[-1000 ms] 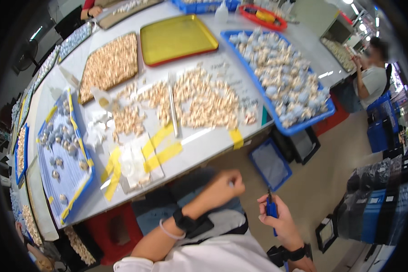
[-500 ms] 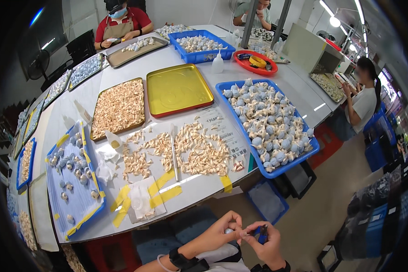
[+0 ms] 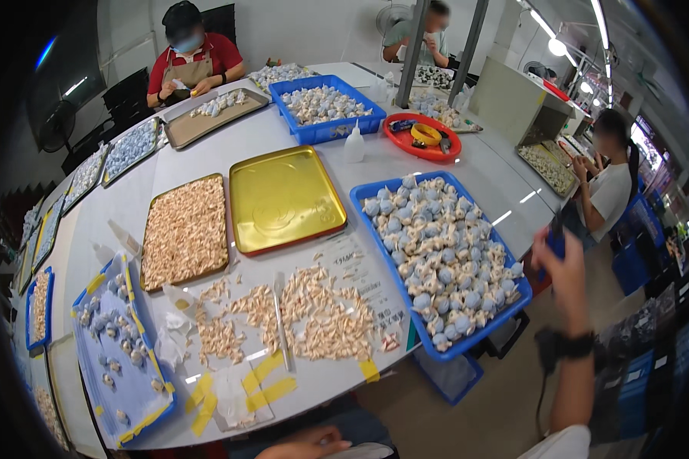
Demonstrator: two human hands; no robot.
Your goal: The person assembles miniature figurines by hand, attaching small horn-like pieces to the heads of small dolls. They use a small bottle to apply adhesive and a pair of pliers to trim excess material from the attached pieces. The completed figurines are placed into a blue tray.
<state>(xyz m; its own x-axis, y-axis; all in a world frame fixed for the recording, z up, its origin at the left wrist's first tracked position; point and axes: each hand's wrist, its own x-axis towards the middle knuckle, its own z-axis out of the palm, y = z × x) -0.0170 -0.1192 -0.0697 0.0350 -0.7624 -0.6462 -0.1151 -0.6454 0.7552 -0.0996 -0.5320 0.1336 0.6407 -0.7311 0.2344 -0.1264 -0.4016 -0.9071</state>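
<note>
My right hand (image 3: pixel 563 268) is raised at the right, beyond the edge of the tabletop, closed around a small blue-and-black hand tool (image 3: pixel 556 243) with its dark end pointing up. Its exact kind is unclear. Low at the bottom edge, partly cut off, my left hand (image 3: pixel 310 444) has curled fingers; whatever they may hold is hidden. On the table in front of me lie loose cream-coloured, pointed pieces (image 3: pixel 325 314) with a white pen-like stick (image 3: pixel 282 321) among them. Nearest my right hand stands a blue tray (image 3: pixel 357 200) heaped with blue-and-cream shell-like figures (image 3: pixel 444 252).
A tray of cream pieces (image 3: pixel 185 229) sits beside a gold tray (image 3: pixel 287 199). At left, a cloth-lined blue tray (image 3: pixel 103 375) holds scattered blue figures. A squeeze bottle (image 3: pixel 354 145) and a red basin (image 3: pixel 436 152) stand farther back. Several people work around the table.
My right hand has swung up and right with the tool, away from my left hand. My left hand has dropped toward the bottom edge; the small pale piece it held is out of sight.
</note>
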